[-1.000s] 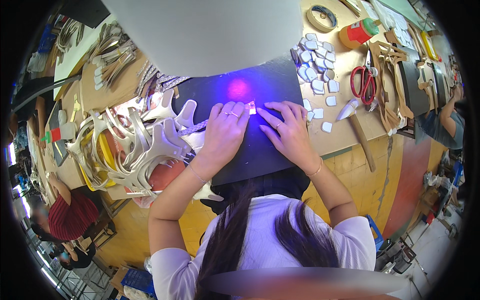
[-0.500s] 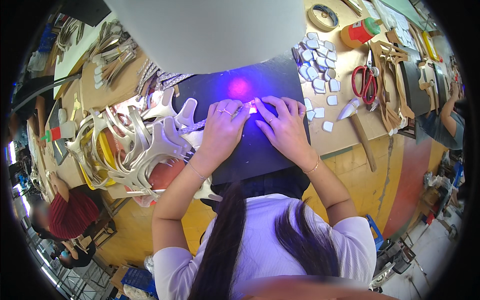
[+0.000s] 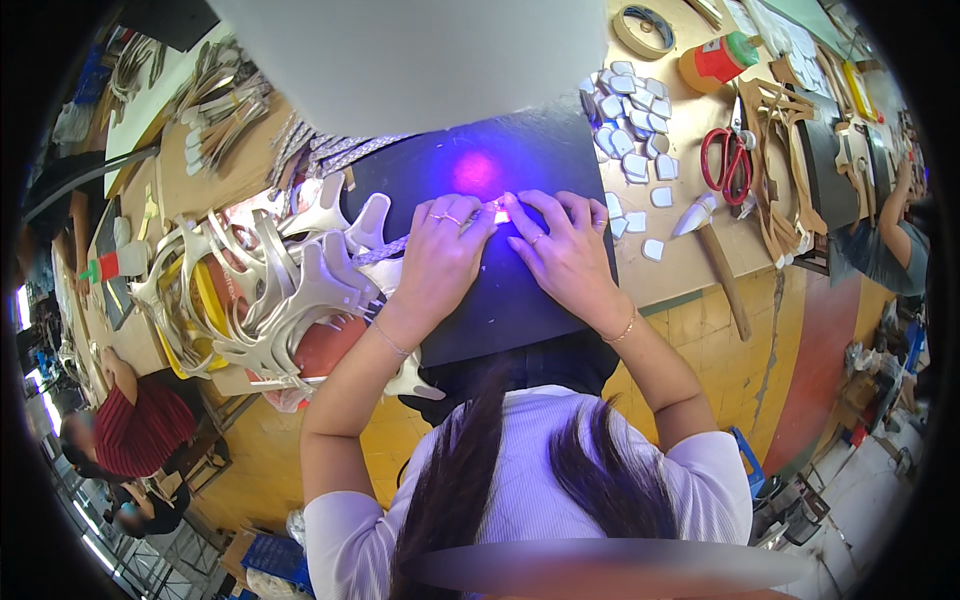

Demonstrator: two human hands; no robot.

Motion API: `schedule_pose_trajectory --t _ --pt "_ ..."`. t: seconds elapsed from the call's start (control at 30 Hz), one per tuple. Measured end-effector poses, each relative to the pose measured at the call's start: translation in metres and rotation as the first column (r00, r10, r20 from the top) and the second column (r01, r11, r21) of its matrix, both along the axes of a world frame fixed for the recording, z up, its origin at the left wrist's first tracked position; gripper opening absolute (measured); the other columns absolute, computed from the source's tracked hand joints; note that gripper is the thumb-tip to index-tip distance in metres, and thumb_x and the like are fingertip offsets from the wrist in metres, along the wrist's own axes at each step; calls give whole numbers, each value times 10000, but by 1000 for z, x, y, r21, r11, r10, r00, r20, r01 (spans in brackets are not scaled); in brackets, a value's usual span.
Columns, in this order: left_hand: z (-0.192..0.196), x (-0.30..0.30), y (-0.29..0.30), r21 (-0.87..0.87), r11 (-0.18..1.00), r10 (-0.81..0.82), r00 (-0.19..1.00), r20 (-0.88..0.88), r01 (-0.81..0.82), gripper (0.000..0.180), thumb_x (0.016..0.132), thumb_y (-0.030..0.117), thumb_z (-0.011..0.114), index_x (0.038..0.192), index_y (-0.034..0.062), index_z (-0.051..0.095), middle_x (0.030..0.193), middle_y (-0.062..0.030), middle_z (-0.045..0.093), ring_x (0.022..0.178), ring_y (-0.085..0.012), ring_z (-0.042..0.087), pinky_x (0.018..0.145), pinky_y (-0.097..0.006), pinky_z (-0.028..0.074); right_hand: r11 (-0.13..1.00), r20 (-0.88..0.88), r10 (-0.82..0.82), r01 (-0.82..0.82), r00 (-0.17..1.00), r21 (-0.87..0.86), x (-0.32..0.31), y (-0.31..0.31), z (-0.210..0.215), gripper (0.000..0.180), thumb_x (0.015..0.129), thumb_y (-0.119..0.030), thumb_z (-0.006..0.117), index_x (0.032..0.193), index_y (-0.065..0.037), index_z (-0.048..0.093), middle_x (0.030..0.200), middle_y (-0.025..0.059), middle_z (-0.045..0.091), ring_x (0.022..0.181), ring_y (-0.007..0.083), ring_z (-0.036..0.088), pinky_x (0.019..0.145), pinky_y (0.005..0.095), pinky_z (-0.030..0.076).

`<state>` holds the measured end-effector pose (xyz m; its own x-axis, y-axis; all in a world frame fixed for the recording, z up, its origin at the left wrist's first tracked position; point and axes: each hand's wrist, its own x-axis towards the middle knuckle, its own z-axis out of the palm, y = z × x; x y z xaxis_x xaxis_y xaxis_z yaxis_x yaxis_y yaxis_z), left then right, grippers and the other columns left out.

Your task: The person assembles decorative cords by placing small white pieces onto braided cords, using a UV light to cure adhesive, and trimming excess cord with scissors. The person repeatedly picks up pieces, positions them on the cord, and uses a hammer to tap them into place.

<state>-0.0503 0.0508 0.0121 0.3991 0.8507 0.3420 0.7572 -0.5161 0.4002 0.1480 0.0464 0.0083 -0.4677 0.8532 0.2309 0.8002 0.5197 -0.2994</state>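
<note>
Starting at the far left: a person in a red top [image 3: 140, 430] sits below the bench edge. A glue bottle [image 3: 118, 262] with a red and green cap lies on the bench [image 3: 690, 265] above them. Next to it, a heap of pale cut-out shapes [image 3: 270, 290] is stacked over yellow and red pieces.

At centre lies a dark mat [image 3: 520, 300], lit by a purple glow [image 3: 478, 172]. The left hand [image 3: 435, 260] rests on the mat, fingers bent, rings on two fingers. Its fingertips press a narrow strip [image 3: 385, 250] that runs from the heap toward the middle of the mat. The right hand [image 3: 565, 250] lies just beside it, fingers curled down. Both hands meet at a small bright piece [image 3: 500, 213] at the strip's end. The fingertips of both hands pinch or press this piece against the mat; which of the two, I cannot tell. The piece is mostly hidden by the fingers.

Right of the mat, small white pieces [image 3: 630, 110] lie in a loose cluster on the bench. A hammer [image 3: 715, 260] lies near them, head toward the mat. Red scissors [image 3: 728, 160] lie beyond it, with a tape roll [image 3: 642, 30] and a red jar [image 3: 715, 62] with a green lid further up. At the far right another person's arm [image 3: 895, 225] reaches onto the bench.
</note>
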Motion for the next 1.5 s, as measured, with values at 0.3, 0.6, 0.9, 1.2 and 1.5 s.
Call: schedule_pose_trajectory --t 0.3,0.6,0.9,1.2,1.5 --pt "7 4 2 -44 999 10 1000 -7 -10 198 834 95 727 1023 36 720 985 -91 629 947 -273 601 834 -399 450 1000 19 -9 8 1000 28 -1 -2 -3 514 842 -285 728 1332 -171 622 1288 2 539 1135 247 465 979 453 332" --pt "11 12 3 -49 998 31 992 -119 -37 145 852 87 696 987 37 707 925 -87 601 896 -269 591 800 -401 446 964 -401 -197 101 895 -248 32 3 18 367 929 -120 660 1291 -68 631 1201 142 600 1116 307 591 969 389 473" --pt "15 13 6 -56 998 5 988 -153 -14 149 859 102 694 997 54 721 943 -77 611 903 -257 589 790 -401 429 946 91 -298 306 950 -104 122 -25 38 216 824 -81 682 1033 -29 705 868 85 672 875 261 637 756 377 522" --pt "17 14 5 -28 999 30 989 -145 -35 177 845 98 698 1013 58 736 1018 -97 619 970 -280 582 799 -413 430 993 424 -107 121 899 -7 119 -25 25 237 792 -88 650 1026 -49 660 816 65 590 850 230 613 733 338 518" --pt "11 13 2 -18 997 76 987 -143 -80 151 818 106 717 959 59 740 1094 -116 624 1021 -289 585 827 -419 445 932 -311 -316 233 896 -277 90 6 61 321 844 33 711 1154 -49 707 851 59 627 763 164 648 670 269 533"
